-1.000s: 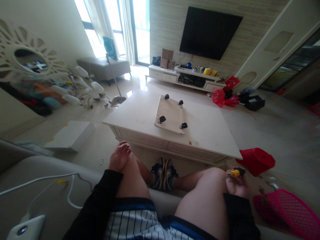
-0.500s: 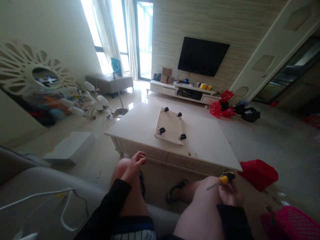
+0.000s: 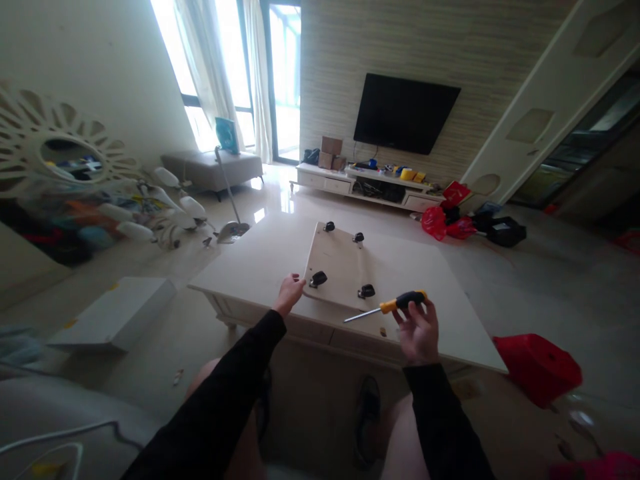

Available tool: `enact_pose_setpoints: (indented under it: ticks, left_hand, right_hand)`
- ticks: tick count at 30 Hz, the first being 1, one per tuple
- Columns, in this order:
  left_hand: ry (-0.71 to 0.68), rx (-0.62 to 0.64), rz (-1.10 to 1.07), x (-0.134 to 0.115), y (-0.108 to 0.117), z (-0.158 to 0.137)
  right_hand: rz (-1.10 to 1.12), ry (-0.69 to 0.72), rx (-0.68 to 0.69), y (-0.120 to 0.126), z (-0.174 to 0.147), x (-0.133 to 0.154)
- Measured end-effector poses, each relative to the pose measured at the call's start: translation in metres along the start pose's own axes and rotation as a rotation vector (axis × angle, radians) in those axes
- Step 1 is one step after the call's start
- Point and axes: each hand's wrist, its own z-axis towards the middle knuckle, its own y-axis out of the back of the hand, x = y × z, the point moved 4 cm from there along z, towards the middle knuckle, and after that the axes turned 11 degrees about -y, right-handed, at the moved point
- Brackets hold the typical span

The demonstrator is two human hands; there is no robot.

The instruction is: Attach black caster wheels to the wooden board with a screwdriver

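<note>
A pale board (image 3: 337, 263) with rounded corners lies on the white table, its black caster wheels (image 3: 319, 279) facing up. My left hand (image 3: 291, 293) is at the board's near left corner, fingers bent around the edge beside the closest caster. In my right hand (image 3: 420, 330) is a screwdriver (image 3: 400, 303) with a black and yellow handle. Its metal shaft points left, over the table's front edge and just short of the board. A small brownish piece (image 3: 383, 331) sits on the table edge below the shaft.
The white table (image 3: 445, 300) stands before my knees. On the right floor is a red stool-like plastic item (image 3: 543, 367). A white box (image 3: 120, 313) lies on the left floor. Farther off are a TV cabinet (image 3: 325, 180) and red and black bags (image 3: 460, 227).
Both hands have risen from my knees and moved forward to the table. The left has reached the board's corner; the right has carried the screwdriver up and left. My view has leaned forward.
</note>
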Motion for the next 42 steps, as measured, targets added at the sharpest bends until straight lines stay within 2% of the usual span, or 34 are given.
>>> enact_pose_setpoints:
  ticks: [3,6,11,16,19,23,28,34,42]
  left_hand:
    - [0.063,0.053,-0.007,0.013,-0.002,0.018]
    - [0.124,0.159,-0.049,0.025,-0.005,0.026]
    - [0.18,0.242,-0.077,0.031,-0.002,0.036]
    - [0.175,0.235,-0.058,0.027,0.005,0.037]
    - [0.202,0.244,-0.083,0.025,0.0,0.033]
    - [0.218,0.271,-0.081,0.026,-0.017,0.023]
    - [0.216,0.316,-0.071,0.025,-0.034,0.009]
    - [0.238,0.354,-0.1,0.018,-0.046,-0.002]
    - [0.225,0.325,-0.13,0.018,-0.072,-0.016]
  right_hand:
    - [-0.025,0.009,0.043,-0.047,0.032,-0.016]
    - [-0.066,0.079,0.06,-0.073,0.056,-0.038]
    - [-0.16,0.17,0.059,-0.091,0.075,-0.067]
    - [-0.28,0.382,0.151,-0.111,0.071,-0.068]
    - [-0.311,0.481,0.174,-0.121,0.065,-0.07]
    - [-0.353,0.539,0.19,-0.126,0.061,-0.078]
    - [-0.423,0.547,0.168,-0.12,0.061,-0.083]
    - [-0.492,0.568,0.136,-0.107,0.058,-0.074]
    - [-0.592,0.618,0.128,-0.094,0.049,-0.063]
